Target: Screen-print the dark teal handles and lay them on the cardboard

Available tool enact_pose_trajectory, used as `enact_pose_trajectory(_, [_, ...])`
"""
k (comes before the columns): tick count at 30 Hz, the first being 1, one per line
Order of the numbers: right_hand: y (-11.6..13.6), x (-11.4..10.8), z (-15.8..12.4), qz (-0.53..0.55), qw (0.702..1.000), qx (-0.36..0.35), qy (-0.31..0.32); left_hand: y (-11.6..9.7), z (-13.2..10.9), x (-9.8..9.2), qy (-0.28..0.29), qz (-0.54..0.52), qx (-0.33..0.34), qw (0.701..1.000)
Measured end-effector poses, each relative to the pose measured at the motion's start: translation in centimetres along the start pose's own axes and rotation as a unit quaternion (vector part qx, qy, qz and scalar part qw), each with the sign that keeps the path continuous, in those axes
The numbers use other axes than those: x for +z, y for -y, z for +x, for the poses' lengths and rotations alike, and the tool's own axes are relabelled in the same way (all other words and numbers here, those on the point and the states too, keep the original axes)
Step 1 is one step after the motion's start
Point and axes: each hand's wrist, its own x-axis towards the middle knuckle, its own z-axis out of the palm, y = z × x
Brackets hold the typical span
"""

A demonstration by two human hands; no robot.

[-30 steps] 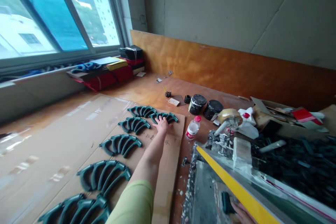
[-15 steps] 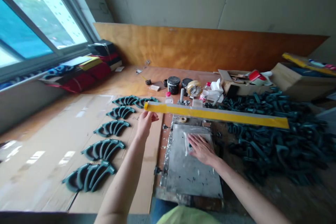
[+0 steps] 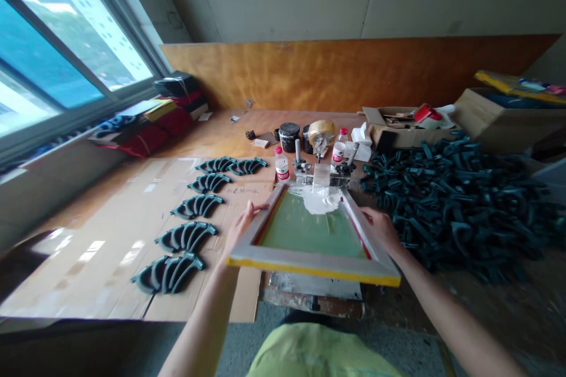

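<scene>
Gripping a wooden screen frame by its side rails, left hand clasped round the left rail, right hand closed over the right rail, neither one released. Frame tilted up toward the head camera, near rail raised clear of a metal plate, far end seated at metal clamps. For good handling, best to keep both grips at matching points along the rails and raise both sides evenly, since a twist could strain the clamps. Smooth, unhurried handling would likely keep the white paste from sliding across the green mesh near the far rail. Fingers belong on the wood, well off the mesh and paste. Left of the frame, rows of dark green curved parts lying on a cardboard sheet; right of the frame, a heaped pile of dark green parts. Beyond the frame, a water bottle, a black ink tin and a tape roll standing on the surface. Thumbs and fingertips partly hidden by the rails, making grip strength hard to judge. Underside of the mesh out of sight, and handwriting on the cardboard too small to read.
</scene>
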Motion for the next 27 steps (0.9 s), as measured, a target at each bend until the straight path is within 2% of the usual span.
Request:
enact_pose_trajectory(2, [0.5,-0.4,2.0,0.013,1.0,0.004,-0.017,2.8,-0.7,-1.2,0.039,0.026,-0.068,0.997])
enact_pose_trajectory(4, [2.3,0.1,4.4,-0.006,0.999,-0.029,-0.023,5.8,-0.7,-1.7,0.066,0.031,-0.099,0.992])
enact_pose_trajectory(7, [5.7,2.3,7.8,-0.095,0.991,-0.093,0.012,10.3,0.0,-1.7,0.052,0.058,-0.103,0.992])
enact_pose_trajectory(11, [8.3,4.5,10.0,-0.18,0.973,-0.096,0.103,14.1,1.2,-1.8,0.04,0.088,-0.083,0.992])
enact_pose_trajectory(15, [8.7,5.2,10.1,-0.22,0.954,-0.045,0.198,15.1,1.6,-2.4,0.078,0.072,-0.082,0.991])
enact_pose_trajectory(17, [8.5,5.4,9.4,-0.226,0.951,-0.049,0.205,15.0,1.6,-2.6,0.088,0.062,-0.087,0.99])
enact_pose_trajectory(22, [7.4,5.2,5.4,-0.16,0.948,-0.176,0.212,14.8,1.4,-2.4,0.085,0.05,-0.1,0.99])
enact_pose_trajectory(25, [6.4,3.8,3.4,-0.115,0.934,-0.24,0.237,14.8,1.3,-2.3,0.081,0.028,-0.103,0.991])
enact_pose_trajectory(27, [6.0,2.8,3.4,-0.096,0.924,-0.266,0.256,14.8,1.2,-2.2,0.074,0.024,-0.101,0.992])
